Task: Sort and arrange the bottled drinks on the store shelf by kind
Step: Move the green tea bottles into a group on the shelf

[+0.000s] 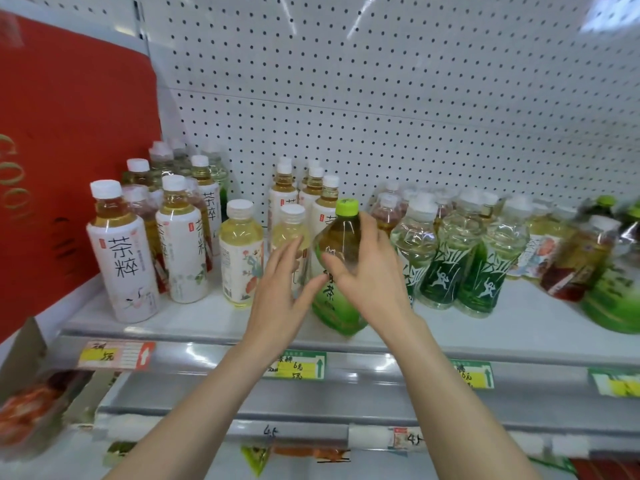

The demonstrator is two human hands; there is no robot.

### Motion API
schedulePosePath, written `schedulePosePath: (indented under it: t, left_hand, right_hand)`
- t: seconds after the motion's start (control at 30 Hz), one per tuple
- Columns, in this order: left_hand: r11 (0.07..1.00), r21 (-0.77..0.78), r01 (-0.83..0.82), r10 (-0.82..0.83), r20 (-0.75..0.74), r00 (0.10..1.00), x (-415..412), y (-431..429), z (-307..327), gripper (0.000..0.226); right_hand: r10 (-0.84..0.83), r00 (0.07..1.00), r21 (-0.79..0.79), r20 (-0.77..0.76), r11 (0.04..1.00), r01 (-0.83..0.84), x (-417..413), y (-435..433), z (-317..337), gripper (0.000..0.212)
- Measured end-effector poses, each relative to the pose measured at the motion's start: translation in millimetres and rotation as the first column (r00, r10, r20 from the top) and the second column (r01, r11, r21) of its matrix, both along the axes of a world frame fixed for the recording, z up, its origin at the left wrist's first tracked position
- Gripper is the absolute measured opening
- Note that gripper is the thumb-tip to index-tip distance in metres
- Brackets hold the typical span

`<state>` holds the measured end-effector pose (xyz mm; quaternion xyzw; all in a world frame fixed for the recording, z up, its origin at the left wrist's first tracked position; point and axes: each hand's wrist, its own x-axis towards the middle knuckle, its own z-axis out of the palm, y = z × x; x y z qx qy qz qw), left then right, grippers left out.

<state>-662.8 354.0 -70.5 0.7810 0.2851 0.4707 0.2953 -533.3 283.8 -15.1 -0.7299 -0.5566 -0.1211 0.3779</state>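
White-labelled tea bottles (240,258) and clear green-patterned bottles (446,268) flank the green-capped plastic tea bottle (337,237). Your right hand (372,271) grips it; your left hand (277,292) is spread beside it.

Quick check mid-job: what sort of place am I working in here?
Most likely a shop's drinks aisle. A white shelf with a pegboard back holds rows of bottled teas grouped by label, and handwritten price tags sit in the rail along its front edge.
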Motion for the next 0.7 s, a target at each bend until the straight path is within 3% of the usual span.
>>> schedulePosePath:
  t: [0.1,0.2,0.27,0.33,0.37,0.47,0.53,0.63,0.7]
  left_hand:
    - [0.912,-0.283,0.298,-0.269,0.135,0.954,0,-7,11,0.062]
    - [0.756,-0.481,0.444,-0.359,0.263,0.896,2,-4,19,0.063]
    - [0.698,-0.539,0.471,-0.335,0.336,0.88,4,-5,20,0.077]
    - [0.682,-0.565,0.465,-0.273,0.393,0.878,7,-12,17,0.08]
    - [0.678,-0.569,0.466,-0.243,0.426,0.872,9,-14,15,0.071]
    - [0.674,-0.577,0.461,-0.175,0.482,0.858,6,-16,11,0.056]
    - [0.679,-0.582,0.448,-0.15,0.487,0.861,-1,-13,12,0.064]
    - [0.67,-0.588,0.452,-0.139,0.5,0.855,-11,-10,12,0.063]
    - [0.664,-0.593,0.456,-0.134,0.505,0.853,-17,-11,10,0.059]
  right_hand:
    - [0.15,0.977,0.019,-0.15,0.989,-0.149,6,-16,19,0.074]
    - [0.254,0.911,-0.014,-0.326,0.962,-0.274,10,-24,31,0.075]
    - [0.257,0.908,-0.023,-0.331,0.96,-0.28,12,-25,31,0.067]
    - [0.22,0.925,0.11,-0.311,0.975,-0.195,17,-26,29,0.052]
    - [0.184,0.927,0.232,-0.327,0.966,-0.11,21,-28,29,0.043]
    - [0.008,0.93,0.508,-0.366,0.839,0.193,41,-36,20,0.021]
    - [-0.102,0.921,0.483,-0.376,0.827,0.289,53,-39,6,0.03]
    - [-0.193,0.908,0.211,-0.371,0.935,0.284,60,-36,-15,0.077]
    - [-0.181,0.909,0.088,-0.375,0.969,0.229,59,-32,-20,0.093]
